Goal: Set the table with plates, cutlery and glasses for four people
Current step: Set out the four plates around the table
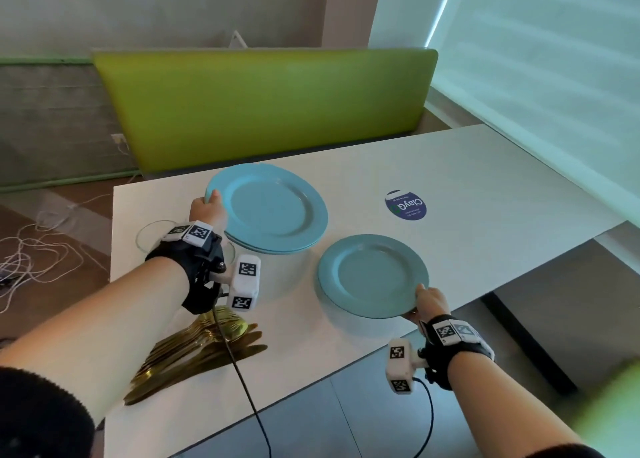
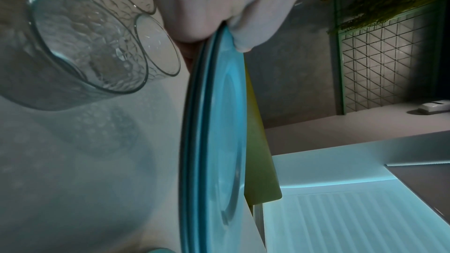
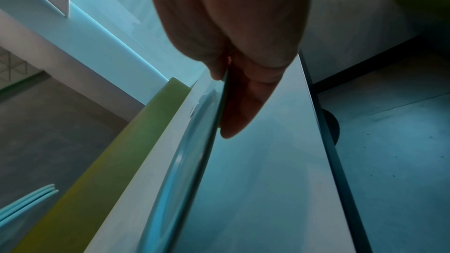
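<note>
Take the round sticker on the tabletop as your landmark. Far to the left of it stand the glasses, and nearer to you the gold cutlery lies in a pile. Your left hand pinches the left rim of the plate stack, thumb on top; the stack sits just left of the sticker. Your right hand pinches the near right rim of the single plate, in front of the sticker, close to the tabletop edge.

The plates look stiff, smooth and breakable, I think. The stack is probably heavy for a one-sided pinch, so support it from below. The single plate seems light.

The left wrist view shows the stack has several rims and that the glasses are textured; the head view hides this. The right wrist view shows your fingers stretched under the plate.
</note>
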